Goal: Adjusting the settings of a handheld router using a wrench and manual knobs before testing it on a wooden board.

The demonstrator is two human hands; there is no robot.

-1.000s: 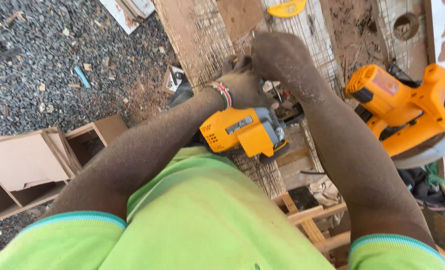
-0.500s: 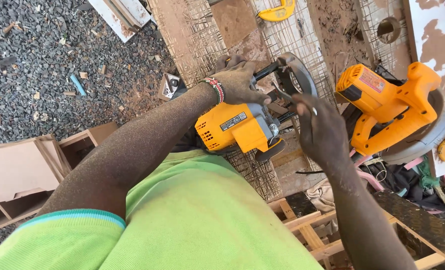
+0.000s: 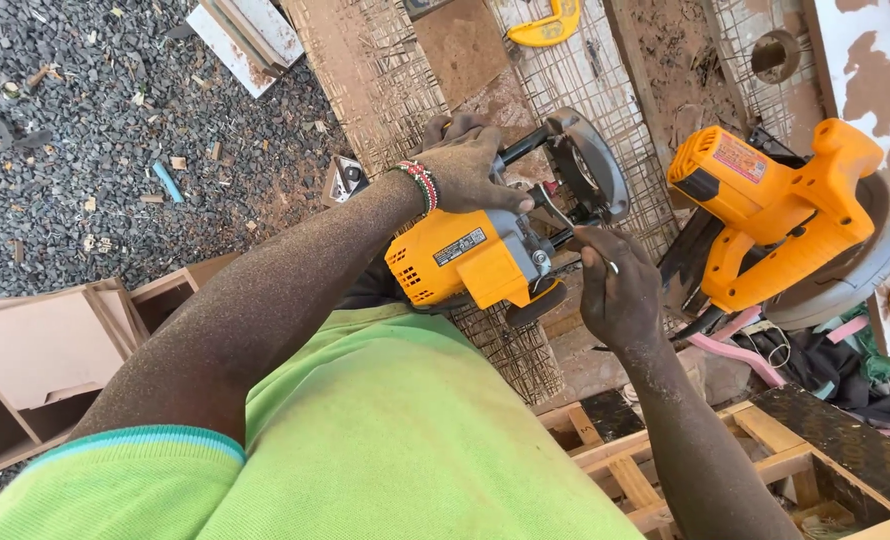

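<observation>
My left hand point(image 3: 470, 165) grips the top of a small orange power saw point(image 3: 475, 262) with a grey round blade guard point(image 3: 590, 165), holding it over the scored workbench point(image 3: 365, 70). A beaded band is on that wrist. My right hand point(image 3: 620, 290) is beside the saw's right side, fingers pinched on a small thin metal piece near the blade fitting. Both arms are dusted with sawdust. I wear a lime-green shirt.
A larger orange circular saw point(image 3: 775, 215) lies on the bench to the right. A yellow tool point(image 3: 550, 25) sits at the top. Brown wooden boxes point(image 3: 45, 350) stand on the gravel at left. A wooden frame point(image 3: 745, 470) is at lower right.
My right arm has drawn back from over the saw, uncovering the blade guard, and the right hand now pinches a small piece at the saw's side. The view shifted slightly.
</observation>
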